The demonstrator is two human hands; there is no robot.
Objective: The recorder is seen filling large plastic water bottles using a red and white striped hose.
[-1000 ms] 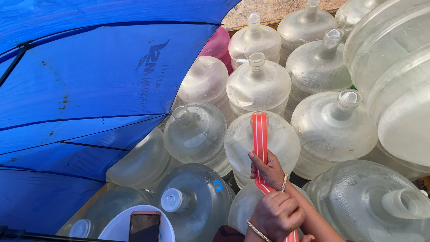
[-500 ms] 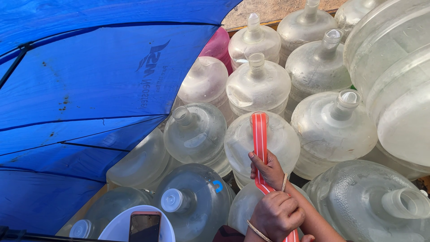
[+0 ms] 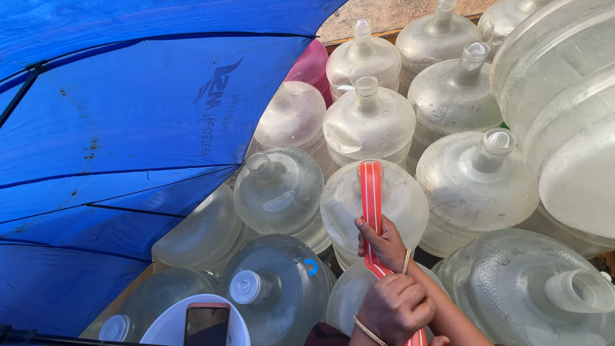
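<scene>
My right hand (image 3: 382, 242) grips a flat red-and-white striped hose (image 3: 370, 198) a little below its tip. The tip rests at the mouth of a large clear water jug (image 3: 397, 205) in the middle of the view. Lower down, my left hand (image 3: 394, 309) is closed around the same hose near the bottom edge. Both wrists wear thin bracelets. The jug's neck is hidden behind the hose end.
Several big clear jugs stand packed together, some capped (image 3: 246, 286), some uncapped (image 3: 366, 86). One pink jug (image 3: 311, 64) stands at the back. A blue umbrella (image 3: 128, 128) covers the left half. A phone (image 3: 206, 323) lies in a white bowl (image 3: 168, 327) at the bottom.
</scene>
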